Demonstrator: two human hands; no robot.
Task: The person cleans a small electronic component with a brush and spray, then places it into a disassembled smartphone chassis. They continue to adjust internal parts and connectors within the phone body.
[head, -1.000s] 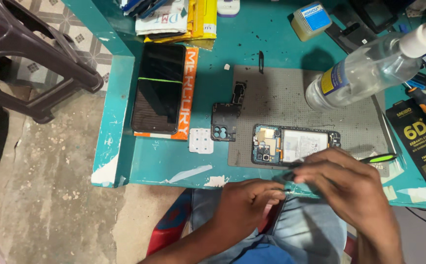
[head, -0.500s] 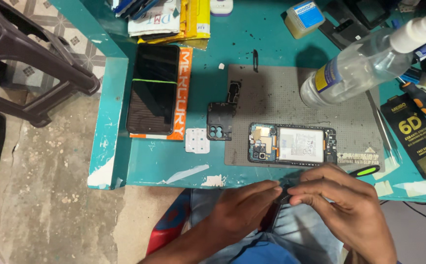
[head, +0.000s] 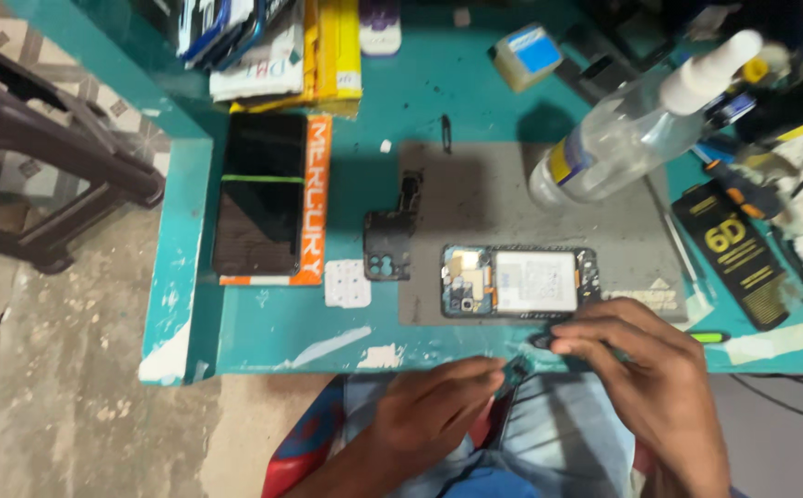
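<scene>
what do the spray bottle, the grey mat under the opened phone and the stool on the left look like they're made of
Spray bottle: clear plastic, glossy; the table shows through it, with a white nozzle.
Grey mat: probably rubber or silicone; flat, matte, no glare.
Opened phone lies on it.
Stool: likely moulded plastic, dark brown, with a soft sheen on the rounded legs.

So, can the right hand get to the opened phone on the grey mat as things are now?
Probably yes. The right hand sits at the table edge just in front of the opened phone, and nothing lies between them. It pinches a small dark part, though, so its fingers are not free.
</scene>
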